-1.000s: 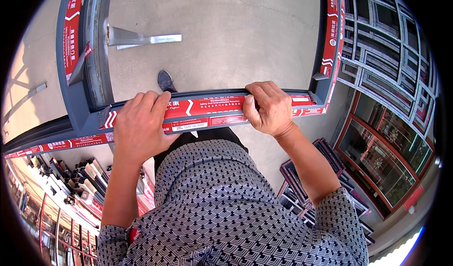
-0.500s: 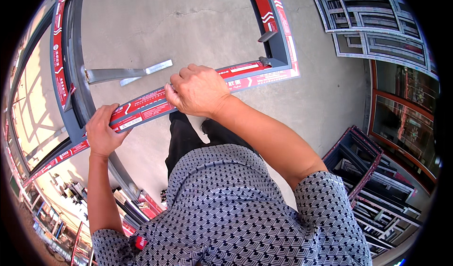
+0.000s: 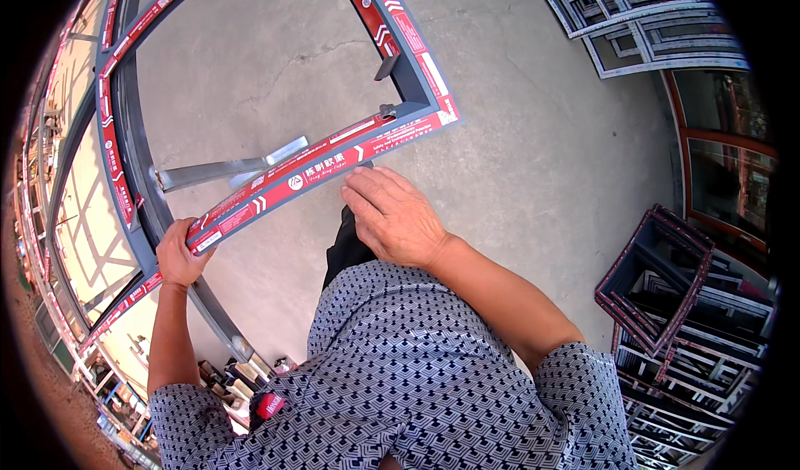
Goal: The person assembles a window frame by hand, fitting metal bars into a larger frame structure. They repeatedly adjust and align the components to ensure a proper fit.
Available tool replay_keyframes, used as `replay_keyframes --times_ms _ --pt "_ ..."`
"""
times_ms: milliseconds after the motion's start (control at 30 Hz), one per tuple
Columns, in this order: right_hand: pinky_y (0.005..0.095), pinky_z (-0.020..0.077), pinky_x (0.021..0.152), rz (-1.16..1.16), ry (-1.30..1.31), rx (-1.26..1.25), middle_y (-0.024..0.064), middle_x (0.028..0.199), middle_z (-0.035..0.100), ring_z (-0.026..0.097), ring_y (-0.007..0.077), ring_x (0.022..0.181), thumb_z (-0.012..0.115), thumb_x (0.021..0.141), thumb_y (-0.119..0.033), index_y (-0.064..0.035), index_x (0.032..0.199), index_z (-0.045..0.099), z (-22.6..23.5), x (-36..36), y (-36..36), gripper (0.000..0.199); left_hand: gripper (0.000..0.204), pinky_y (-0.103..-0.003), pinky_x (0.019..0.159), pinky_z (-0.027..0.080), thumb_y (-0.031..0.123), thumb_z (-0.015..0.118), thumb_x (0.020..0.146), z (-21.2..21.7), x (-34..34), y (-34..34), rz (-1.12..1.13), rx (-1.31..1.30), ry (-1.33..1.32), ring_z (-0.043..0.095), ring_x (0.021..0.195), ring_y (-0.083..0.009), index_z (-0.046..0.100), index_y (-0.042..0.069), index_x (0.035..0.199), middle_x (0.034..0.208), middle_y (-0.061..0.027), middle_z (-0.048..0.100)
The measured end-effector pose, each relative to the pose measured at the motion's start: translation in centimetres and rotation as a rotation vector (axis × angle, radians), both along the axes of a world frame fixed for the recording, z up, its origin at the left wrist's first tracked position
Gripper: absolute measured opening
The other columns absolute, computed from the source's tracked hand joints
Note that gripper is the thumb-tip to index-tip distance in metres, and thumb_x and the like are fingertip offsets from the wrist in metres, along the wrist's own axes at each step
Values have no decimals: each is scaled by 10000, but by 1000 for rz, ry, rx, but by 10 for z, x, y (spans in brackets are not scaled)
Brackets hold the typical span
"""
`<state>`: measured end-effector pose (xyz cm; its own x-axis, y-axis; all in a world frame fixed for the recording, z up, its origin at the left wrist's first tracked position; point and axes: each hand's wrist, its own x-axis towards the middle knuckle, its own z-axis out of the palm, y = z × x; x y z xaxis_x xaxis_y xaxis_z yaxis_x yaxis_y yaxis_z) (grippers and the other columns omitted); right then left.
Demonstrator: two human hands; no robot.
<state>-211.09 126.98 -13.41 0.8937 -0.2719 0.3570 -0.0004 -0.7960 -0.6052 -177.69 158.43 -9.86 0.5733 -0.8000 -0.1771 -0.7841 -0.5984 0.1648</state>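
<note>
Evidently, the dark grey window frame is being handled as an already joined piece, since its near right corner is being shown closed; the near left corner is being partly hidden. It is being held in front of the body, over the concrete floor, with its lower bar being slanted upward to the right in the view. Near the left end of that bar, the frame is being gripped by the left hand, whose fingers are being curled closely over it. By the right hand nothing is being clasped: its fingers are being held together and only slightly bent, palm down, just beside the bar's near edge. Whether that edge is being touched by the fingertips cannot be told.

As to what is left, the red film is being borne along the bars, not yet stripped, and a small dark flap is being seen jutting from the right side. By the left, a grey metal beam is being shown, though any contact is being hidden. Because the frame is being gripped, its handling is being judged unfinished.
</note>
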Motion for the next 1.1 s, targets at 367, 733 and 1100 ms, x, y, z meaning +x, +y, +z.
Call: replay_keyframes --times_ms 367,733,1100 --pt "479 626 829 -425 431 266 167 1080 780 757 369 981 693 935 -82 -36 1096 779 -58 -121 -86 189 561 -473 907 560 287 930 728 9 -7 -6 32 115 11 661 1086 -381 647 76 1164 1099 -142 674" --pt "463 618 868 -286 799 259 212 1045 803 782 384 955 654 991 -263 -59 1150 802 -138 -174 -261 298 651 -512 1063 491 369 888 772 21 -16 -19 242 254 54 598 1207 -457 595 40 1251 1208 -212 641" --pt "474 606 943 -179 1051 372 225 1031 804 781 406 1019 619 992 -408 -102 1185 801 -118 -120 -385 405 818 -510 1340 245 73 797 796 -3 -79 -72 634 446 -44 382 1576 -356 456 23 1538 1601 -201 478"
